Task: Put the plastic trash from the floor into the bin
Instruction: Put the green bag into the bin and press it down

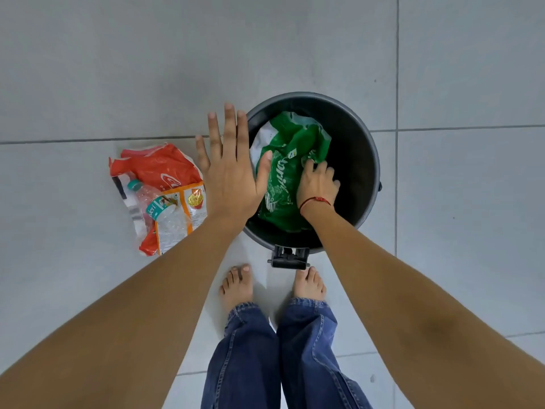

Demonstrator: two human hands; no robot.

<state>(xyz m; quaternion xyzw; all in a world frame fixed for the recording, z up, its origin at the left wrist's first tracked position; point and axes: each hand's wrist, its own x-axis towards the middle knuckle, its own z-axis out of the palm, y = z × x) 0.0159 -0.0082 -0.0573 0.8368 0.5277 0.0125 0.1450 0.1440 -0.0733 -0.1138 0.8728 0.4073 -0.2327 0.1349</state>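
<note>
Head view, right hand (318, 184) gripping green wrapper (283, 178) inside black bin (362, 160), left hand (230, 172) hovering flat, fingers spread, holding nothing, red wrapper (165, 168) and bottle (159, 206) lying on floor (88, 69) left of bin.

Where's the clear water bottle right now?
The clear water bottle lies on the floor left of the bin, atop the red and orange wrappers.

Head camera, wide-angle, looking steeply down at floor (88, 69) from standing height.
</note>
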